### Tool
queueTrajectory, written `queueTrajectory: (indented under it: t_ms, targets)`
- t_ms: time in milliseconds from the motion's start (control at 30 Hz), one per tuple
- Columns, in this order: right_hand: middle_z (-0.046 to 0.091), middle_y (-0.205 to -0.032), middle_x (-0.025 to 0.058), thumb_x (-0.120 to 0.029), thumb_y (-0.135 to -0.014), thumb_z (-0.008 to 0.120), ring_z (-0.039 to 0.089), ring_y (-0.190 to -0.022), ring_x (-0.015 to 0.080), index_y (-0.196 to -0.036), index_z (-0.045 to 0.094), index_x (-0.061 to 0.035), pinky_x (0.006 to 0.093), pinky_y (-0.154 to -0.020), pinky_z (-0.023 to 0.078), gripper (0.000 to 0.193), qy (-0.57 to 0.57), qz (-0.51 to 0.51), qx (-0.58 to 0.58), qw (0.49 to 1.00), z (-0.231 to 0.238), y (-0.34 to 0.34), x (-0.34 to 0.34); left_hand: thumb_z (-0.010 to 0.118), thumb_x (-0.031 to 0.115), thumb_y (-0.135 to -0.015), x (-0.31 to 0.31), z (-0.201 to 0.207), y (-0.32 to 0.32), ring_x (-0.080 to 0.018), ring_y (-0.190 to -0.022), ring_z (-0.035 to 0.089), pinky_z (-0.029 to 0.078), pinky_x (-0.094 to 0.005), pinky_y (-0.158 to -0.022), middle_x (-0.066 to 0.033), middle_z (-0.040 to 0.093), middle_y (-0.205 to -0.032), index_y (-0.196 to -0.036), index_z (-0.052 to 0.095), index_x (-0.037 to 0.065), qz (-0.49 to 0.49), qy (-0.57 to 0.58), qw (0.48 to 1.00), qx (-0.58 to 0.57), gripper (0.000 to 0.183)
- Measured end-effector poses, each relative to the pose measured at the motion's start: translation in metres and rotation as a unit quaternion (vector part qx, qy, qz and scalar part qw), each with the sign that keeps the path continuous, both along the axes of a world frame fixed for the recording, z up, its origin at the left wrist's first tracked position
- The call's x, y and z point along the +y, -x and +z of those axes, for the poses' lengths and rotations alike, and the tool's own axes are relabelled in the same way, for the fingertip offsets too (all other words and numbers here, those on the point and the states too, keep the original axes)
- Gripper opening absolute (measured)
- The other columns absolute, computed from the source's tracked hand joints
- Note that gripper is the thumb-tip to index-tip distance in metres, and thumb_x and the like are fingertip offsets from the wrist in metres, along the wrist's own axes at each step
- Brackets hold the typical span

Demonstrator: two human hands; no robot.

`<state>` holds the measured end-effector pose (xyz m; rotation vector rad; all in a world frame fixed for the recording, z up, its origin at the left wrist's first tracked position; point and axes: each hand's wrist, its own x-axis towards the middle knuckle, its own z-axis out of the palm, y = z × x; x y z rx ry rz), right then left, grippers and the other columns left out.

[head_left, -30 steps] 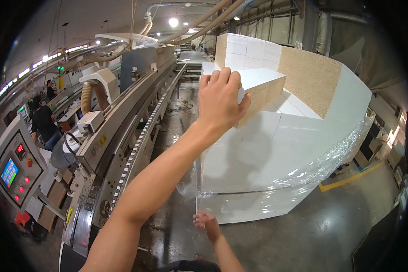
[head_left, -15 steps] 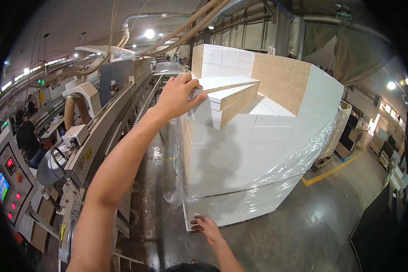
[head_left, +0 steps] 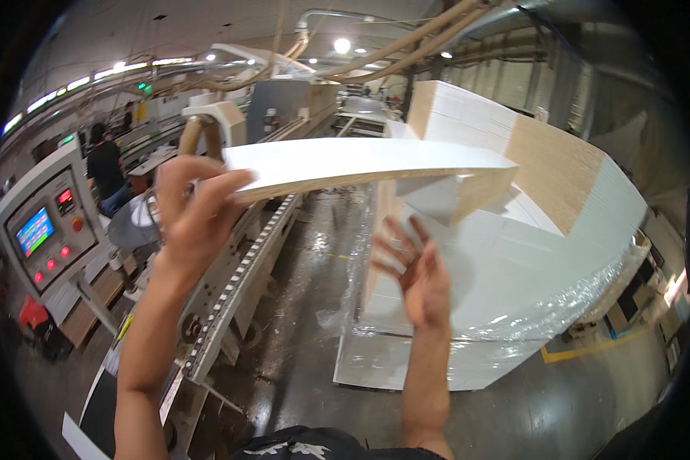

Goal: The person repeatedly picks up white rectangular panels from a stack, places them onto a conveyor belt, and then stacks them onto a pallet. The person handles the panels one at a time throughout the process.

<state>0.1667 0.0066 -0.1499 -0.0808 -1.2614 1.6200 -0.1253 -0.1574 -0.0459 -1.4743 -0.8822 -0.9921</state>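
Note:
My left hand (head_left: 195, 211) is closed on the near-left end of a long white-faced particleboard panel (head_left: 360, 162). Its raw brown edge faces me, and its far end reaches over the stack. Below the panel, my right hand (head_left: 420, 280) is raised with fingers spread, holding nothing; motion blurs both hands. Behind the right hand stands a tall stack of white boards (head_left: 506, 268) with bare particleboard edges (head_left: 548, 165) showing on top. Whether the panel's far end touches the stack I cannot tell.
A long machine with a toothed track (head_left: 238, 284) runs along my left. Its control panel (head_left: 50, 230) has a lit screen and red buttons. A person in dark clothes (head_left: 106, 169) stands beyond it. Clear plastic wrap (head_left: 529, 330) hangs around the stack's lower part. Yellow floor tape (head_left: 590, 346) lies at right.
My left hand has drawn the panel off the small pile and leftward toward the machine. The right hand has risen from low beside the stack to beneath the panel. The view has turned left.

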Motion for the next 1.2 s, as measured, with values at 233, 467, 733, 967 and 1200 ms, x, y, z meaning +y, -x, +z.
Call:
queueTrajectory:
  t_ms: [233, 467, 733, 967, 1200]
  targets:
    - [0.063, -0.139, 0.0153, -0.039, -0.109, 0.057, 0.061, -0.129, 0.0309, -0.149, 0.047, 0.0011, 0.0511, -0.110, 0.050, 0.057, 0.044, 0.051, 0.068, 0.995, 0.057, 0.087, -0.048, 0.079, 0.021, -0.094, -0.225, -0.130, 0.058, -0.0242, -0.120, 0.065, 0.048, -0.0357, -0.103, -0.0135, 0.070, -0.132, -0.133, 0.065, -0.001, -0.008, 0.083, 0.907, -0.413, 0.047]
    - [0.063, -0.132, 0.0112, 0.004, -0.093, 0.069, 0.064, -0.118, 0.0238, -0.146, 0.049, 0.0018, 0.0372, -0.102, 0.054, 0.057, 0.084, 0.111, -0.142, 0.980, -0.094, 0.183, -0.157, 0.077, 0.032, -0.095, -0.382, -0.306, 0.030, -0.0188, -0.100, 0.071, 0.056, -0.0329, -0.087, -0.0131, 0.072, -0.115, -0.148, 0.048, -0.003, -0.148, 0.059, 0.549, -0.820, 0.070]
    - [0.064, -0.118, 0.0049, 0.002, -0.096, 0.066, 0.066, -0.108, 0.0229, -0.142, 0.053, -0.0130, 0.0480, -0.094, 0.056, 0.050, 0.319, 0.295, -0.371, 0.821, -0.328, 0.331, -0.253, 0.067, 0.022, -0.103, -0.511, -0.469, -0.004, -0.0208, -0.108, 0.070, 0.065, -0.0328, -0.070, -0.0105, 0.069, -0.128, -0.149, 0.049, 0.001, -0.058, -0.054, 0.385, -0.920, 0.054]
    - [0.059, -0.127, 0.0094, 0.003, -0.100, 0.064, 0.061, -0.110, 0.0220, -0.160, 0.027, -0.0136, 0.0444, -0.092, 0.056, 0.072, 0.250, 0.318, -0.432, 0.806, -0.397, 0.421, -0.291, 0.061, 0.024, -0.106, -0.538, -0.506, 0.022, -0.0190, -0.107, 0.069, 0.065, -0.0303, -0.066, -0.0112, 0.067, -0.127, -0.150, 0.048, 0.002, 0.006, -0.111, 0.380, -0.918, 0.051]
    - [0.045, -0.154, 0.0171, 0.006, -0.098, 0.066, 0.059, -0.122, 0.0269, -0.167, -0.023, -0.0225, 0.0452, -0.095, 0.055, 0.115, 0.134, 0.238, -0.460, 0.845, -0.426, 0.475, -0.281, 0.069, 0.007, -0.099, -0.513, -0.515, 0.071, -0.0190, -0.110, 0.066, 0.061, -0.0311, -0.079, -0.0137, 0.066, -0.132, -0.161, 0.035, 0.001, 0.081, -0.025, 0.459, -0.884, 0.071]
